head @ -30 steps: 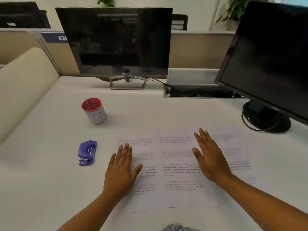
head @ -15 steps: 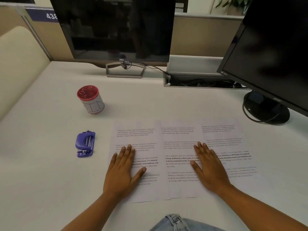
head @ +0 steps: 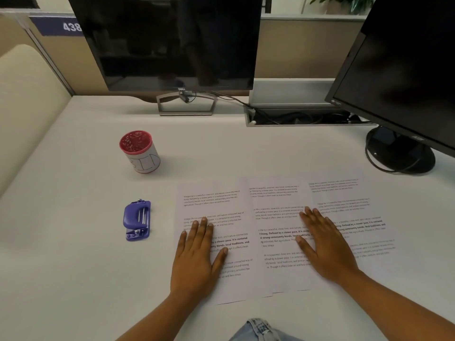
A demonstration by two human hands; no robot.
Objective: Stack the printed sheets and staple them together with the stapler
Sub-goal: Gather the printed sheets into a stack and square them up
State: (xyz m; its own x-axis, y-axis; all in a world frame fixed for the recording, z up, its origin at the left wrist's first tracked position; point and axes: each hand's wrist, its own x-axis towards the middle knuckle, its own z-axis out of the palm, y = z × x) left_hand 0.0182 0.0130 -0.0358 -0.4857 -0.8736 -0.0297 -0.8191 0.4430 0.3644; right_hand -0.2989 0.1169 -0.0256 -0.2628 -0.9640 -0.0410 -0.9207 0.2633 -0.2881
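Three printed sheets (head: 278, 232) lie overlapping side by side on desk (head: 73, 267). Left hand (head: 197, 254) flat, fingers spread, on leftmost sheet; right hand (head: 327, 244) flat across middle and right sheets. Purple stapler (head: 137, 220) just left of left hand, untouched.

A single head-worn camera looks forward and steeply down, close over the white surface (head: 73, 267), monitors (head: 172, 40) at 12 o'clock.
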